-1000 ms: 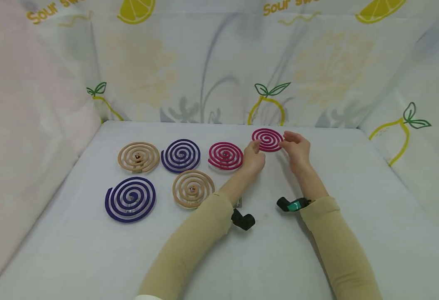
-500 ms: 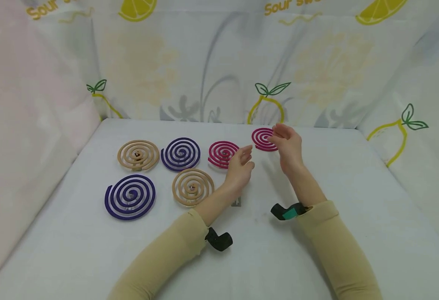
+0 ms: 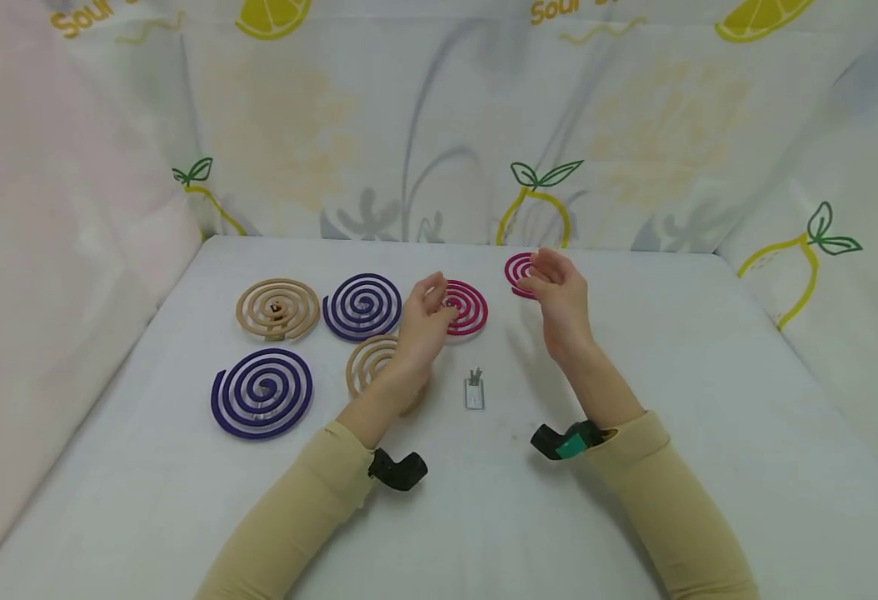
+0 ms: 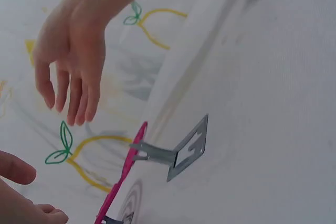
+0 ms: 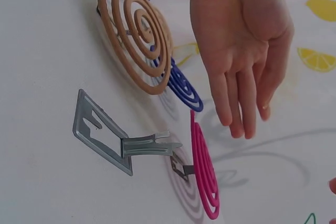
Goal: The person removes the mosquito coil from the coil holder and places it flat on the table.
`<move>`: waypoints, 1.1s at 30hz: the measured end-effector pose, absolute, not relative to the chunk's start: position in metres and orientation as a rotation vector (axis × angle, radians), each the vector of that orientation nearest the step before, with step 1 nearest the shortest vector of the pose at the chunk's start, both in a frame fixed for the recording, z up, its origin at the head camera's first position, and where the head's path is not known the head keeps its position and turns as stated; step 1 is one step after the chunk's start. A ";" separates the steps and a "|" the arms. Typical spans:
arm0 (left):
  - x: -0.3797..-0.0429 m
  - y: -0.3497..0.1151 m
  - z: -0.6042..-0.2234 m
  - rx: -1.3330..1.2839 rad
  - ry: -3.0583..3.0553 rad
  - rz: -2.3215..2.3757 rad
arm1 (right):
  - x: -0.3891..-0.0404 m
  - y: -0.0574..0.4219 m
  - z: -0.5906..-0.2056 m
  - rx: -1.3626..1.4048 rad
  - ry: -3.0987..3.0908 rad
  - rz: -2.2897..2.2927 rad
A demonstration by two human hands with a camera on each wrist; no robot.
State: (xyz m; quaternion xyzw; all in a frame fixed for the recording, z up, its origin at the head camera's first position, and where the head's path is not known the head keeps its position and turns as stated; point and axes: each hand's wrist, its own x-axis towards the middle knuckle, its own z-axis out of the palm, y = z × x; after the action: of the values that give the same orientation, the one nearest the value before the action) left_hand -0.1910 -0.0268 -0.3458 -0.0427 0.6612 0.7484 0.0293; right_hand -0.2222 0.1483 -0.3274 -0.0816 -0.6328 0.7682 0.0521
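Left hand: fingers loose, holding nothing | Right hand: same, overlapping far pink mosquito coil in head view | Coil-less metal stand: on white table, nearer the person and right of left fingers, plate's long axis fore-and-aft | Left hand nearer

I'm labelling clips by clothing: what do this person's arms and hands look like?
The left sleeve and right sleeve are beige, cuffed near the wrists. The left wrist device is black and bent; the right wrist device is black too, with a teal patch. The left hand and right hand wear no gloves.
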 end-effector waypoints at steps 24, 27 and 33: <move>-0.212 -0.066 -0.353 -0.214 2.102 2.214 | -0.217 0.137 -0.340 -0.189 -2.117 2.275; -0.212 -0.065 -0.353 -0.213 2.101 2.192 | -0.216 0.136 -0.343 -0.189 -2.149 2.290; -0.209 -0.062 -0.355 -0.193 2.117 2.137 | -0.214 0.134 -0.346 -0.146 -2.179 2.334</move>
State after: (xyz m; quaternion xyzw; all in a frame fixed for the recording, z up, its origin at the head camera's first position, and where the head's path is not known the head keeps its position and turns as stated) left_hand -0.2093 -0.0623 -0.3550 -0.0640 0.7009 0.7075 0.0639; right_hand -0.2138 0.1339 -0.3457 -0.0457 -0.6814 0.7299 -0.0277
